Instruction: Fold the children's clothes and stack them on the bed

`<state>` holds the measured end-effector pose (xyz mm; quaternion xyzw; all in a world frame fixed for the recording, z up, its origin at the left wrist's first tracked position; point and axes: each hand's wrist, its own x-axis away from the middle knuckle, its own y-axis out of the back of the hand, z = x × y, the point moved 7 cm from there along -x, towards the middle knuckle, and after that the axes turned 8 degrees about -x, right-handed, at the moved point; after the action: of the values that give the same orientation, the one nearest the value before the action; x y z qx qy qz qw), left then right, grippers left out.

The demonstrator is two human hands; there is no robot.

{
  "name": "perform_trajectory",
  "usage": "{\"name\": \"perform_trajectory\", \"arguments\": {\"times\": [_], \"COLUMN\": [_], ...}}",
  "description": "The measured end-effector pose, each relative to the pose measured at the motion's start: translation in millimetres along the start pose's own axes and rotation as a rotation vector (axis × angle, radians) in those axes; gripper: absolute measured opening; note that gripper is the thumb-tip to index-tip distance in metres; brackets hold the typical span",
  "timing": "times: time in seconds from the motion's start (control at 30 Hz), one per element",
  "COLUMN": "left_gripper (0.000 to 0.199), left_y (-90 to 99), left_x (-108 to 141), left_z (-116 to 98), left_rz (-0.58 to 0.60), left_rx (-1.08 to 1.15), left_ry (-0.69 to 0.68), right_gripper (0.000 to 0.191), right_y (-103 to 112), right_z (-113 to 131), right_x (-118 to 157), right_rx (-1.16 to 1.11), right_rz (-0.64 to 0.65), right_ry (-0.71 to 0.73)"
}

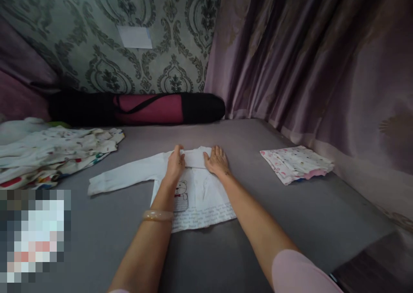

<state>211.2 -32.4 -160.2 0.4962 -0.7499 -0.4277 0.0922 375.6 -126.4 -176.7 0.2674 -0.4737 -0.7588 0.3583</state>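
Note:
A small white long-sleeved shirt (204, 194) lies spread on the grey bed surface, with a bear print on its front and rows of lettering along the hem. One sleeve (129, 173) stretches out to the left; the other (194, 158) is folded across the upper chest. My left hand (176, 163) is at the left shoulder, its fingers curled on the cloth by the end of the folded sleeve. Flat on the opposite shoulder fold rests my right hand (217, 160), fingers stretched out. A pale bangle (158, 216) circles my left forearm.
A loose heap of printed clothes (58, 155) lies at left, and a folded stack of clothes (297, 163) at right. Along the patterned wall stretches a long black-and-pink bag (148, 109). Purple curtains (290, 60) hang at the right edge. The lower left corner is blurred out.

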Motion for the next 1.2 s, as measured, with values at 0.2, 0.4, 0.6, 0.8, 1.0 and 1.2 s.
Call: {"name": "perform_trajectory", "arguments": {"times": [0.2,0.4,0.6,0.8,1.0,1.2], "left_gripper": [0.025,0.026,0.028,0.028,0.034,0.037], "left_y": [-2.7,-7.0,-6.6,-5.3,-3.7,-1.1], "left_x": [-3.2,-3.9,-7.9,-11.6,-11.3,-11.4], "left_z": [1.4,7.4,9.6,7.4,2.6,-6.3], "left_rz": [0.021,0.033,0.088,0.130,0.173,0.209], "left_rx": [-0.133,-0.179,-0.186,-0.191,-0.223,-0.242], "left_ry": [-0.046,-0.028,-0.037,-0.038,-0.015,-0.062], "right_gripper": [0.070,0.068,0.047,0.027,0.024,0.029], "right_y": [-0.4,-3.2,22.8,43.8,32.2,32.2], "right_z": [0.6,2.5,-33.0,-85.3,-64.9,-35.5], "right_x": [0.3,0.1,-24.9,-31.0,-28.7,-18.5], "right_rx": [0.005,-0.052,-0.429,-0.397,-0.239,-0.120], "right_rz": [-0.041,-0.047,-0.057,-0.062,-0.039,-0.116], "right_ry": [0.012,0.013,-0.135,-0.300,-0.327,-0.316]}}
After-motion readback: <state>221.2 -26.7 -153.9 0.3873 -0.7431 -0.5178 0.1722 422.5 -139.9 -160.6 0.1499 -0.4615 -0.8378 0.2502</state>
